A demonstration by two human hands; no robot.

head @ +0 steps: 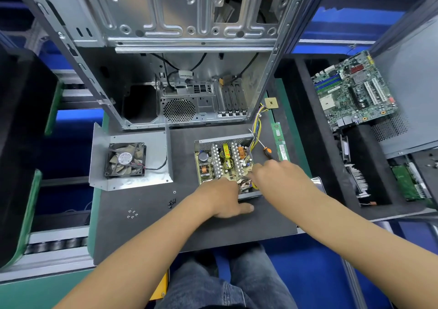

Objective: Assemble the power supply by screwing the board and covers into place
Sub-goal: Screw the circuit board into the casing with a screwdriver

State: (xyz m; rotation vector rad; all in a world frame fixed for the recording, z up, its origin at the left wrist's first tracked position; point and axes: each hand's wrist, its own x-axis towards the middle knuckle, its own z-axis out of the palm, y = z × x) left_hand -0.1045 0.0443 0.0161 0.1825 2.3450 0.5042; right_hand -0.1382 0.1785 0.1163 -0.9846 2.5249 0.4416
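Left hand (222, 197) lies flat on the PSU case (248, 196) edge, prob to steady it. Right hand (275, 173) has fingers curled down onto the board (225, 161); can't tell if they're holding anything. Screws (171, 203) wait nearby.

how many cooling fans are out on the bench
1: a black square cooling fan lies on the bent grey metal cover, left of the open power supply. Others may be hidden.

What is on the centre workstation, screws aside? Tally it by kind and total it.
Case: 1
Power supply: 1
Cover: 1
Fan: 1
Screwdriver: 1
RAM stick: 1
CPU chip: 1
Total: 7
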